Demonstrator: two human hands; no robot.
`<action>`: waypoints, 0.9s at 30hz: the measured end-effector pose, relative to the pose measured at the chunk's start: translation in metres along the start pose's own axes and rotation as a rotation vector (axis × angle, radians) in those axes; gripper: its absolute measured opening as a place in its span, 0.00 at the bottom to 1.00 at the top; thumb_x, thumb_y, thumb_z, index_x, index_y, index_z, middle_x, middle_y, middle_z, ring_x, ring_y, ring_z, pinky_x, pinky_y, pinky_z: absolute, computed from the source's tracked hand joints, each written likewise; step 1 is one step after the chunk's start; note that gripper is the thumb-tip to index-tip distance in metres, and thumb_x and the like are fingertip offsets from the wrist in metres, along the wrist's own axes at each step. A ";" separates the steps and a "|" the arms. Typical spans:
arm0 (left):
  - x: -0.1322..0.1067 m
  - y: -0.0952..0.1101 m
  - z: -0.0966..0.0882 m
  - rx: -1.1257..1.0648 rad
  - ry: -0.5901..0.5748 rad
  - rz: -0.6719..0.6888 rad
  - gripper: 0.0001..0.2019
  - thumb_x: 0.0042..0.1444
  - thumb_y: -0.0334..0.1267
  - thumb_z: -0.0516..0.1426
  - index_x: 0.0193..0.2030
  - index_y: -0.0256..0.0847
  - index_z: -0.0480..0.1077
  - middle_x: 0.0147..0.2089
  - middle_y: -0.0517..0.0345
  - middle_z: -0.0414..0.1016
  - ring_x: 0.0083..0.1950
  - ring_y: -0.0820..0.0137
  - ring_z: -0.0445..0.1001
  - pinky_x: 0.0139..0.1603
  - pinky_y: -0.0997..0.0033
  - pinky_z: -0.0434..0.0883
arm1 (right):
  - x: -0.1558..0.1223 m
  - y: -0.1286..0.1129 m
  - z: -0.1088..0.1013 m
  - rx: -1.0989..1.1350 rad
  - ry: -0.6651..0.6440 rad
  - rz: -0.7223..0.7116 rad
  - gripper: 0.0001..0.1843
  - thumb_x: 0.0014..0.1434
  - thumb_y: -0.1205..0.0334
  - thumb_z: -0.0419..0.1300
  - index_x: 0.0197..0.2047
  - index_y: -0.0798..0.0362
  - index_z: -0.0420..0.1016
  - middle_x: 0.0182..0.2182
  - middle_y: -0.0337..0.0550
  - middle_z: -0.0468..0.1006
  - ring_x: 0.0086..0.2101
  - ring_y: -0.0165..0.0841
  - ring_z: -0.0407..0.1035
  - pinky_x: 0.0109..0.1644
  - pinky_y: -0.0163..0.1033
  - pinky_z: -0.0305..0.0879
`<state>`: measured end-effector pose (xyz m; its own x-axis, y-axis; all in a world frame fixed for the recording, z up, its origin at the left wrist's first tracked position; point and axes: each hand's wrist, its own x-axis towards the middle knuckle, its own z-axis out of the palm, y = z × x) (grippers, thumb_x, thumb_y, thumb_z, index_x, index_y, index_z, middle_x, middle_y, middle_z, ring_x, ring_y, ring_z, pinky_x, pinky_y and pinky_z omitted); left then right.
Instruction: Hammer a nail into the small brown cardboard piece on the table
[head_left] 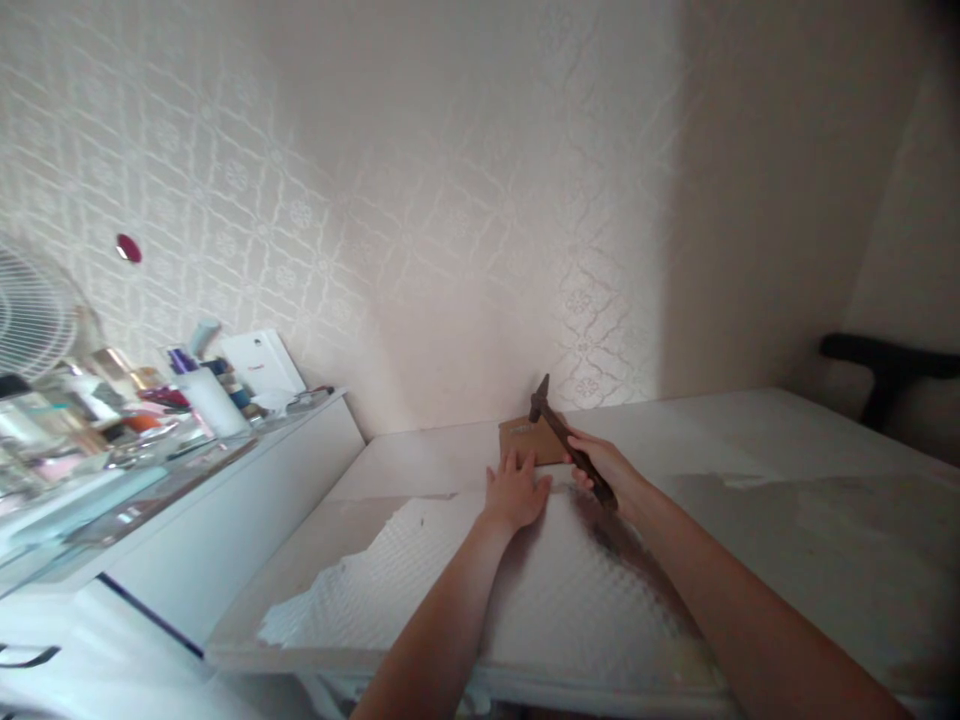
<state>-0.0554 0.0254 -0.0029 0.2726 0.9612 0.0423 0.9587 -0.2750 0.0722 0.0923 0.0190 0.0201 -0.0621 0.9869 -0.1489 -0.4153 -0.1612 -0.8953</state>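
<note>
My right hand (604, 467) is closed around the dark handle of a hammer (559, 428), whose head points up and away near the wall. My left hand (516, 488) lies flat with fingers spread, its fingertips on the near edge of a small brown board (529, 438). The board rests on the white table (787, 480) just beyond a sheet of white bubble wrap (420, 570). Both forearms reach out over the bubble wrap.
A lower white shelf (247, 480) on the left carries several bottles, a white cup (214, 400) and other clutter. A fan (34, 310) stands at the far left. A black chair arm (885, 360) shows at the right. A patterned wall rises behind the table.
</note>
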 end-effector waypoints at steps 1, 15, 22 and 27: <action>0.000 0.000 0.000 -0.001 0.001 -0.003 0.30 0.58 0.54 0.34 0.64 0.42 0.44 0.65 0.44 0.42 0.65 0.56 0.41 0.58 0.46 0.47 | 0.000 0.001 0.000 -0.012 0.004 0.010 0.21 0.58 0.68 0.48 0.55 0.54 0.61 0.16 0.33 0.63 0.10 0.20 0.53 0.10 0.24 0.44; -0.001 0.000 -0.001 -0.004 0.001 -0.004 0.30 0.58 0.54 0.35 0.63 0.41 0.44 0.65 0.43 0.43 0.65 0.56 0.42 0.58 0.46 0.47 | 0.002 -0.001 -0.002 0.056 0.013 0.035 0.20 0.58 0.68 0.48 0.54 0.54 0.59 0.16 0.32 0.63 0.10 0.20 0.52 0.10 0.23 0.44; -0.001 0.000 0.000 -0.002 0.011 0.004 0.30 0.58 0.54 0.35 0.63 0.41 0.44 0.65 0.43 0.44 0.65 0.56 0.42 0.58 0.46 0.47 | 0.001 -0.005 -0.002 0.078 -0.009 0.020 0.19 0.59 0.68 0.46 0.54 0.54 0.59 0.16 0.32 0.63 0.10 0.19 0.51 0.10 0.23 0.43; -0.002 0.000 -0.001 -0.001 0.012 0.003 0.30 0.58 0.54 0.34 0.63 0.41 0.45 0.65 0.43 0.43 0.65 0.56 0.43 0.58 0.46 0.47 | 0.001 -0.003 -0.002 0.035 -0.010 0.049 0.21 0.59 0.68 0.47 0.56 0.54 0.57 0.16 0.32 0.63 0.10 0.20 0.52 0.10 0.23 0.43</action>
<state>-0.0557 0.0237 -0.0017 0.2748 0.9600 0.0542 0.9577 -0.2783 0.0734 0.0948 0.0204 0.0217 -0.0927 0.9778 -0.1880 -0.4430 -0.2096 -0.8717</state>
